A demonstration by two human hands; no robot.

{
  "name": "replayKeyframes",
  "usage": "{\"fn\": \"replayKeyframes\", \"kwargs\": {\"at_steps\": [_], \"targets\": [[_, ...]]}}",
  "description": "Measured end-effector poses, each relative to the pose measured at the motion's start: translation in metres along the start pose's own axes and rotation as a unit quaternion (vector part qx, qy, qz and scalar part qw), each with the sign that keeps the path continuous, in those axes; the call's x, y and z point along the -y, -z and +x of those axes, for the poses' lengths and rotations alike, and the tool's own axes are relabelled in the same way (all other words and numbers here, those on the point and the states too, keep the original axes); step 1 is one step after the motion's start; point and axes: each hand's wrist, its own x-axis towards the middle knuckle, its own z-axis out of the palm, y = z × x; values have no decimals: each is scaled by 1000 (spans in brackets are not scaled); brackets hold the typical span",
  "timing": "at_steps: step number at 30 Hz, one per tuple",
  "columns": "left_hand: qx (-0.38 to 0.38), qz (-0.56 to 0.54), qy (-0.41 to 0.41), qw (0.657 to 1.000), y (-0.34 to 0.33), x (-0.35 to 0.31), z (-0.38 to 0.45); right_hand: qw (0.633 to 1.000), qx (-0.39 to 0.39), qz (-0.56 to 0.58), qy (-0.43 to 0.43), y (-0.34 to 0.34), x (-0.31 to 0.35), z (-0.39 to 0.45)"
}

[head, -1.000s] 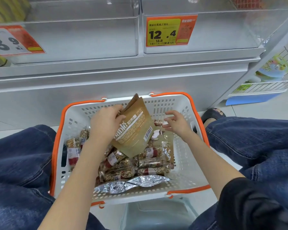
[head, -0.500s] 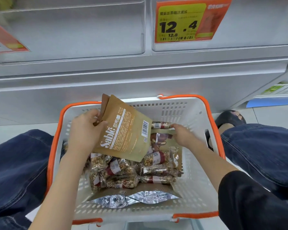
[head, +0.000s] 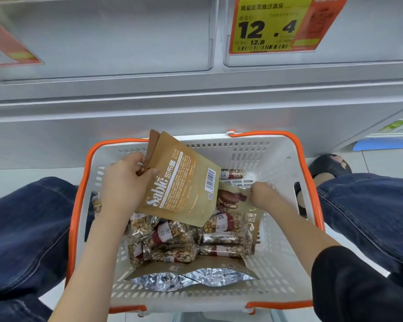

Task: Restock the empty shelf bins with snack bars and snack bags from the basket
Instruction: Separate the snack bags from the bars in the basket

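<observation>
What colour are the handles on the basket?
Orange. The basket handles run along the rim of the white basket, clearest in the head view.

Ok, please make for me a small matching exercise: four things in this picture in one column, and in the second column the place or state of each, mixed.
1. Sable bag
2. snack bars
3. price tag
4. silver bag

a. on the shelf bin front
b. held up in the left hand
c. flat at the basket's near end
d. piled mid-basket

Pairs: 1-b, 2-d, 3-a, 4-c

One basket (head: 277, 159), two price tags (head: 275, 26) (bars uncountable).
</observation>
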Motion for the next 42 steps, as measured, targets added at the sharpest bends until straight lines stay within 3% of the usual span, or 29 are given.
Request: {"fn": "replayKeyframes", "kwargs": {"at_steps": [4,9,14,16,18,20,21,23,25,27,29,35,38,42], "targets": [[-11,2,-20,1000,-4,0,-4,998,-52,-16,13,13,-4,-28],[-23,1,-66,998,-11,-6,-22,987,-116,-22,110,42,4,-72],[-25,16,-96,995,-8,-15,-33,977,-131,-87,146,95,14,-129],[-26,28,-121,992,-6,-18,-40,980,-138,-30,138,113,15,-149],[-18,38,-152,987,-6,-21,-47,970,-136,151,130,124,21,-167],[3,48,-178,983,-10,-25,-53,910,-83,395,92,128,30,-180],[15,59,-184,981,-13,-26,-56,854,-41,514,65,127,34,-183],[33,63,-179,981,-18,-28,-61,701,24,712,10,119,38,-179],[60,37,-159,985,-20,-29,-66,552,54,831,-32,110,42,-171],[96,-6,-136,986,-20,-28,-71,456,66,886,-60,99,48,-164],[139,-60,-105,983,-19,-29,-74,400,69,911,-77,88,54,-158],[252,-239,42,937,-11,-24,-73,302,80,944,-105,63,57,-142],[278,-171,-12,945,-17,-11,-67,260,67,955,-122,53,51,-133],[304,-170,-16,937,-28,-8,-59,206,55,966,-145,34,43,-122]]}}
